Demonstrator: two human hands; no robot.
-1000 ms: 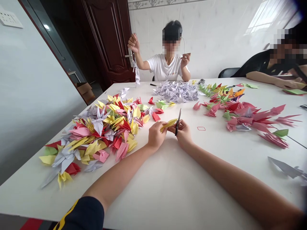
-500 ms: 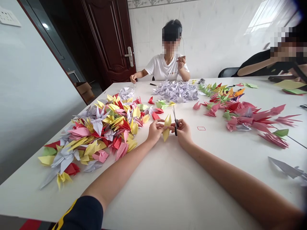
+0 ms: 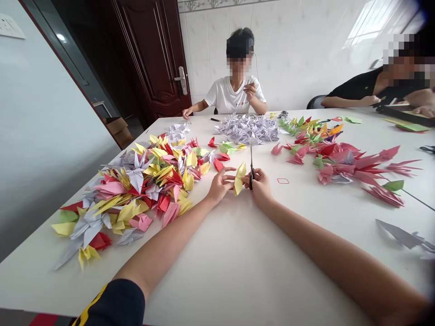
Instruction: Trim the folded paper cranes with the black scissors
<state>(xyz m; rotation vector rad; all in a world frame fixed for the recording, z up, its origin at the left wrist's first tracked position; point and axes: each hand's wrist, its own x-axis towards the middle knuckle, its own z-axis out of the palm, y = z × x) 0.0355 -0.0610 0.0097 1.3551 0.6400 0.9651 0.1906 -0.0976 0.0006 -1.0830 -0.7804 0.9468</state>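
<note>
A yellow folded paper piece (image 3: pixel 239 179), pointed at both ends, is held upright between my two hands just above the table. My left hand (image 3: pixel 220 186) is closed on its left side, with thumb and fingers at the paper's edge. In my right hand (image 3: pixel 261 186) are black-handled scissors (image 3: pixel 252 174), blades pointing up and away from me. Fingertips of this hand also reach the right side of the yellow paper. Close by on the left lies a big heap of folded paper pieces (image 3: pixel 146 181) in yellow, red, pink, lilac and green.
The white table (image 3: pixel 217 267) carries a lilac paper pile (image 3: pixel 249 129) at the back and pink and red folded pieces (image 3: pixel 360 163) at the right. A small red outline (image 3: pixel 282 180) lies beside my right hand. One person (image 3: pixel 238 93) sits opposite, another person (image 3: pixel 353 90) at the far right.
The yellow paper has tilted to the right, and the scissors are now more upright with their blades together. The person at the right has lowered an arm to the table.
</note>
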